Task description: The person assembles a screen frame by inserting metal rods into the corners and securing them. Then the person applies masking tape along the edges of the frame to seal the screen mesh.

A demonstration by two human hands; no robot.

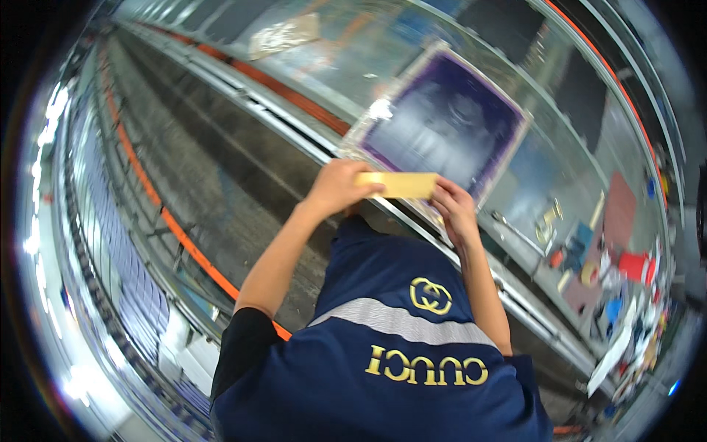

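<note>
One navy shirt, gold lettering; one pale-yellow rectangular strip; left hand and right hand pinch its ends, fingers closed.

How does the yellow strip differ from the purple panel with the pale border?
The yellow strip is narrow; the purple panel is broad and much larger. The strip is plainly coloured, while the panel has a whitish, cloudy middle. The strip is held between the left hand and right hand; the panel rests on the table. Both look four-sided.
</note>
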